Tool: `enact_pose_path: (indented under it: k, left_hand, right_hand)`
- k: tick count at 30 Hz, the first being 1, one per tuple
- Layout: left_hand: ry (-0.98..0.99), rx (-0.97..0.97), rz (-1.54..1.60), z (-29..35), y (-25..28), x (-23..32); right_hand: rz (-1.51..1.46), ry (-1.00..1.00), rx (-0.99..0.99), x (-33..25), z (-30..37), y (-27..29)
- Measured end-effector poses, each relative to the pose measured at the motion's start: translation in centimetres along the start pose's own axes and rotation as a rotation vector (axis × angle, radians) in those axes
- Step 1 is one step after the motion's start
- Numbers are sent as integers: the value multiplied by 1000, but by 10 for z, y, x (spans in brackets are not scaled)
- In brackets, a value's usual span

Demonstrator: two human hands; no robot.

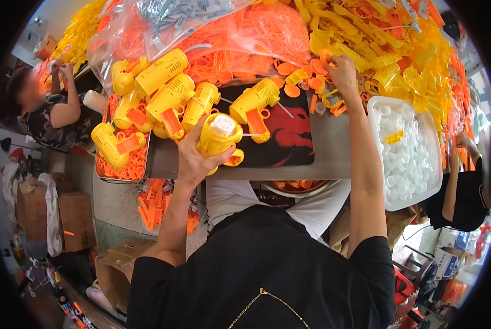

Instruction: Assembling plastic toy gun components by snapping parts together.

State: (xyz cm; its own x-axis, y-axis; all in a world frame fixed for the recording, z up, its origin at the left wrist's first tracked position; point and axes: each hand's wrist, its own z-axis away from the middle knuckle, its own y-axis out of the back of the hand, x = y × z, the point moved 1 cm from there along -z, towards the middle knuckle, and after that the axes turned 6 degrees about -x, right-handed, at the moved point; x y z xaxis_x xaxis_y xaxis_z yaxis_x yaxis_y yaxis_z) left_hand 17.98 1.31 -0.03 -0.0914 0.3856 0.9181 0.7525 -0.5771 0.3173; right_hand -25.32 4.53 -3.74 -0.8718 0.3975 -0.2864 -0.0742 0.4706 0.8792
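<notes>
The head camera, head-mounted and upright, faces steeply downward. Near field: the wearer's torso [256,257] at 6 o'clock. Middle field: worktop [333,159], left hand [193,159] toward 9 o'clock of centre, right hand [342,77] between 1 and 2. Far field: co-worker [462,205] at 3 o'clock, beside the fisheye's dark rim.

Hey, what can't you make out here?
In the head view:
Yellow housing: part of one side, covered by the left hand.
Right hand: too small to tell whether it grips an orange cap.
Bowl: far part hidden by the tabletop.
Plastic bag: cut off by the upper edge.
</notes>
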Motion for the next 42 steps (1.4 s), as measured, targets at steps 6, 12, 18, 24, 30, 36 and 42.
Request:
enact_pose_path:
  k: [6,12,18,24,30,36,42]
  left_hand:
    - [-217,-32,-95,-61,-25,-14]
    - [-322,-67,-231,-82,-31,1]
    - [-337,-156,-238,-45,-30,6]
    - [-393,-194,-429,-44,-33,8]
    - [-324,-378,-422,-46,-51,38]
    - [-295,-447,-340,-53,-55,29]
    - [-296,-480,-335,-59,-53,28]
  right_hand:
    - [-519,79,-259,-66,96,50]
    - [-117,465,-382,-83,176,45]
    - [-66,145,-253,-104,179,24]
    - [-366,107,-314,-85,162,37]
    - [-1113,132,-523,-137,158,98]
    - [-1081,186,-518,-127,154,91]
    - [-972,137,-674,-119,136,96]
